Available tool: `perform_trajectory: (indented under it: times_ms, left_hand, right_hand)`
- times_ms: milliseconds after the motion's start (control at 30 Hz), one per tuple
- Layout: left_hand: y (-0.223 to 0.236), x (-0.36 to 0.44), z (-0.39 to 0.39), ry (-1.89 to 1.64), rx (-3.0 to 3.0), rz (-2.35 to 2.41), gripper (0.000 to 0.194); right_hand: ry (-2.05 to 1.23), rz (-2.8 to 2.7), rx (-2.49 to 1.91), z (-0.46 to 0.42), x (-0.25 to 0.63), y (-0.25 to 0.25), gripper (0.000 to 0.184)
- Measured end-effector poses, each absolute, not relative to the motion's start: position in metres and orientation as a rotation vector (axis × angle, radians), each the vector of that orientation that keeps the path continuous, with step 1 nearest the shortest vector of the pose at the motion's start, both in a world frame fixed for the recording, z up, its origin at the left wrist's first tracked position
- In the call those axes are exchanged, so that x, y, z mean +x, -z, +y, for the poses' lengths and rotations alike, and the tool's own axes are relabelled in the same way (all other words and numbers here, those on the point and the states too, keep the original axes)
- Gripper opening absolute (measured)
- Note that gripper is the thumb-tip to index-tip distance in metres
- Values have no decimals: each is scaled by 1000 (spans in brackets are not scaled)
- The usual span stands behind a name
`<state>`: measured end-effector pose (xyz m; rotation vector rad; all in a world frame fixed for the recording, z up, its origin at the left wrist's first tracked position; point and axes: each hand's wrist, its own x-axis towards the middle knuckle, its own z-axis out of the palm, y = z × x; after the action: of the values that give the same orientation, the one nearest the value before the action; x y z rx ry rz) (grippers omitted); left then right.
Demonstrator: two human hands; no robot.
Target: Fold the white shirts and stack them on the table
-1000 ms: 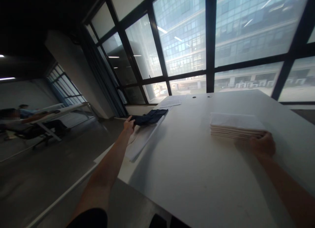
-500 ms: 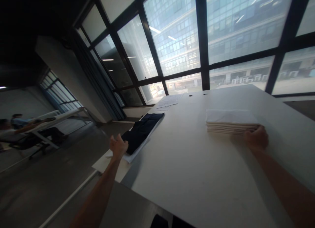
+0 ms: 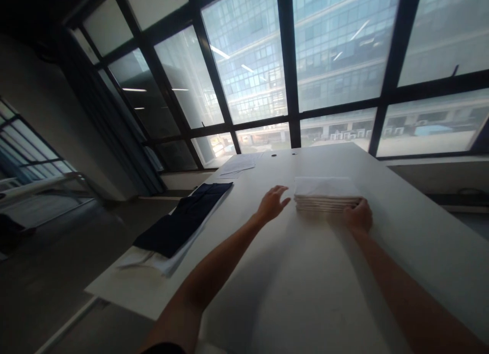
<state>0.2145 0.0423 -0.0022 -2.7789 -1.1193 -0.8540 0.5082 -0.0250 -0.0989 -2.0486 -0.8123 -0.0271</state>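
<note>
A neat stack of folded pale cloth (image 3: 323, 188), white on top with beige layered edges at the front, lies on the white table (image 3: 305, 272). My right hand (image 3: 358, 215) is closed round its front right corner; part of the fingers is hidden. Just left of the stack, my left hand (image 3: 272, 203) hovers with fingers apart and nothing in it, a small gap from the cloth. Dark navy folded fabric (image 3: 187, 216) rests on white material (image 3: 164, 265) along the table's left side.
Loose white papers (image 3: 239, 164) lie at the far left of the table, near two small dark round spots. Large black-framed windows (image 3: 290, 89) rise behind the table. A dark curtain (image 3: 103, 119) hangs at the left.
My left hand has moved right, away from the dark navy fabric, to beside the stack. My right hand stays at the stack's corner. The view has turned to the right.
</note>
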Motion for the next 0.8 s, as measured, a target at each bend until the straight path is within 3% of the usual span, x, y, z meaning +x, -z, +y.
perform_trajectory:
  times_ms: [100, 200, 367, 500, 633, 800]
  left_hand:
    - [10, 296, 57, 596, -2877, -990, 49]
    - [14, 345, 71, 434, -2968, -932, 41]
    - [-12, 356, 106, 757, -3012, -1424, 22]
    - [-68, 310, 154, 1215, -2728, -1752, 30]
    - [-128, 213, 185, 1778, -2282, -1960, 36]
    - [-154, 56, 150, 2357, -1651, -1968, 43]
  right_hand:
    - [22, -818, -2047, -26, 508, 98, 46]
    - [6, -837, -2037, -27, 506, 95, 48]
    - [-21, -855, -2043, -29, 502, 89, 53]
    - [-70, -901, -2037, -31, 502, 88, 52]
    - [-50, -921, -2008, -31, 503, 91, 51]
    - [-16, -884, -1992, -28, 505, 96, 52]
